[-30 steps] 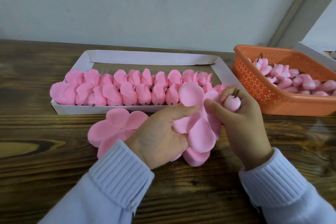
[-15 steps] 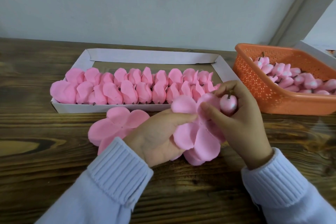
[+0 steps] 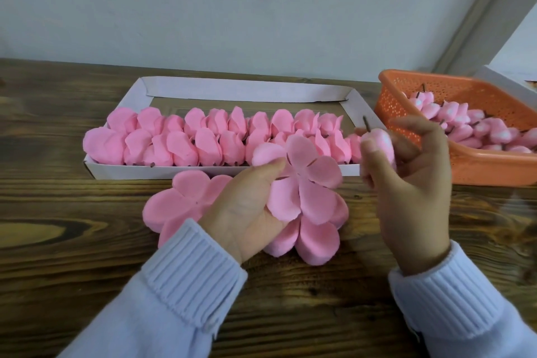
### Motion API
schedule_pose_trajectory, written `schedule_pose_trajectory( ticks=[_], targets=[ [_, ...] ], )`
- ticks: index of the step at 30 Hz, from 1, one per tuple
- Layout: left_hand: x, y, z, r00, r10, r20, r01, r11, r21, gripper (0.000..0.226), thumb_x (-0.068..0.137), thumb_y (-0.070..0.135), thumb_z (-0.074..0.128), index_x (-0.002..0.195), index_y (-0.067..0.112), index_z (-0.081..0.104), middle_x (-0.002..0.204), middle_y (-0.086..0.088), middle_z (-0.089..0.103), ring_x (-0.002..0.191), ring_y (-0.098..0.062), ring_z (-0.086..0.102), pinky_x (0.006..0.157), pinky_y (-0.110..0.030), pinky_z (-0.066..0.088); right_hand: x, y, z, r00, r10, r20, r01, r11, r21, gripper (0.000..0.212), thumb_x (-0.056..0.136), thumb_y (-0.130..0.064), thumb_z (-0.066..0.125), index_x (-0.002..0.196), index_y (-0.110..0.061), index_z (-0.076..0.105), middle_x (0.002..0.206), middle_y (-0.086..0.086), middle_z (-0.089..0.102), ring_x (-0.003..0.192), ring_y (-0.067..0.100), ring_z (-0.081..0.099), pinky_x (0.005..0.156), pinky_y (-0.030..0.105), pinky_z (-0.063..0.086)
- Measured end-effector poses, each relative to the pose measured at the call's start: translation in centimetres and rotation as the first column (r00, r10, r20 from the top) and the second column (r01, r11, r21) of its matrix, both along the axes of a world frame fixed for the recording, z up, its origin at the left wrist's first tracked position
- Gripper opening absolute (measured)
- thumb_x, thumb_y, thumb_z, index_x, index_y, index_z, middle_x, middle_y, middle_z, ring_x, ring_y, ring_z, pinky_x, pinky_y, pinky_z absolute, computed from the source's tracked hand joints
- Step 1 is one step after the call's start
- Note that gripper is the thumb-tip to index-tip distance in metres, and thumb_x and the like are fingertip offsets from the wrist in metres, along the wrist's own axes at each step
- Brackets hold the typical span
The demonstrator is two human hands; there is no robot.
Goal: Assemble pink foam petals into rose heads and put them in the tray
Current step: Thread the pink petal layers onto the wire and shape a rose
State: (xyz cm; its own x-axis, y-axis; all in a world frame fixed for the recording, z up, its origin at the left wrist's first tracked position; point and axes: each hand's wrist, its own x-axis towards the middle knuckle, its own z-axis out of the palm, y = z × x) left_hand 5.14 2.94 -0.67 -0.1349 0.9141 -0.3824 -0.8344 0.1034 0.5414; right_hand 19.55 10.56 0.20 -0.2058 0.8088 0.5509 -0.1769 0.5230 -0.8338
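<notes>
Before one tray, left hand pinching one petal sheet, right hand gripping one bud

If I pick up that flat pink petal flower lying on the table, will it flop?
Probably yes. The flat petal piece looks thin, and the similar pieces the left hand holds bend at their edges. It is likely very light, so a breath might shift it. Lying flat on the table, it should not roll.

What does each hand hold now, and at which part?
The left hand pinches a flat petal piece by its left side, thumb on top. The right hand grips a bud by its round body.
</notes>
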Motion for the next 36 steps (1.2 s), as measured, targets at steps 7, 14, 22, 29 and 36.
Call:
schedule_pose_trajectory(
  ticks=[7, 14, 22, 29, 36],
  targets=[
    [-0.1, -0.1, 0.2, 0.997, -0.042, 0.062, 0.036, 0.994, 0.104, 0.035, 0.097, 0.025, 0.045, 0.119, 0.002, 0.059, 0.111, -0.014, 0.071, 0.102, -0.022, 0.069, 0.089, -0.035, 0.049, -0.4, -0.8, 0.0, 0.974, 0.018, 0.226, -0.047, 0.991, 0.126, 0.024, 0.076, -0.020, 0.074, 0.099, -0.016, 0.066, 0.097, -0.003, 0.071, 0.087, 0.011, 0.068, 0.072, 0.028, 0.057],
    [-0.1, -0.1, 0.4, 0.996, -0.010, 0.094, 0.000, 0.994, 0.107, 0.038, 0.100, 0.025, 0.041, 0.122, -0.002, 0.057, 0.110, -0.017, 0.070, 0.101, -0.025, 0.067, 0.090, -0.035, 0.048, -0.3, -0.8, -0.4, 0.957, 0.058, 0.285, -0.131, 0.961, 0.244, 0.040, 0.078, 0.000, 0.076, 0.111, -0.015, 0.060, 0.103, -0.007, 0.069, 0.093, 0.010, 0.069, 0.077, 0.025, 0.057],
    [0.1, 0.0, 0.2, 0.997, -0.059, 0.043, 0.050, 0.981, 0.187, 0.043, 0.100, 0.026, 0.035, 0.100, -0.001, 0.069, 0.098, -0.014, 0.073, 0.087, -0.020, 0.072, 0.085, -0.033, 0.048, -0.3, -0.7, -0.7, 0.934, 0.071, 0.349, -0.154, 0.965, 0.214, 0.033, 0.077, -0.002, 0.077, 0.103, -0.017, 0.063, 0.097, -0.003, 0.071, 0.084, 0.018, 0.070, 0.070, 0.040, 0.058],
    [1.1, -0.1, 0.0, 0.969, -0.040, -0.242, 0.104, 0.961, 0.257, 0.044, 0.102, 0.019, 0.034, 0.094, 0.003, 0.073, 0.096, -0.012, 0.070, 0.094, -0.018, 0.065, 0.089, -0.028, 0.052, -0.5, -0.8, -0.8, 0.932, 0.088, 0.352, -0.173, 0.961, 0.217, 0.028, 0.078, -0.014, 0.077, 0.101, -0.012, 0.061, 0.093, -0.007, 0.072, 0.080, 0.018, 0.069, 0.067, 0.038, 0.056],
    [1.6, -0.5, 1.0, 0.944, -0.078, -0.319, 0.210, 0.892, 0.401, 0.048, 0.064, -0.007, 0.039, 0.110, -0.003, 0.052, 0.078, -0.016, 0.054, 0.070, -0.024, 0.057, 0.071, -0.031, 0.049, -0.6, -1.0, -0.7, 0.925, 0.038, 0.377, -0.170, 0.931, 0.323, 0.022, 0.077, -0.005, 0.072, 0.098, -0.008, 0.067, 0.091, 0.001, 0.069, 0.076, 0.014, 0.064, 0.068, 0.029, 0.053]
  ],
)
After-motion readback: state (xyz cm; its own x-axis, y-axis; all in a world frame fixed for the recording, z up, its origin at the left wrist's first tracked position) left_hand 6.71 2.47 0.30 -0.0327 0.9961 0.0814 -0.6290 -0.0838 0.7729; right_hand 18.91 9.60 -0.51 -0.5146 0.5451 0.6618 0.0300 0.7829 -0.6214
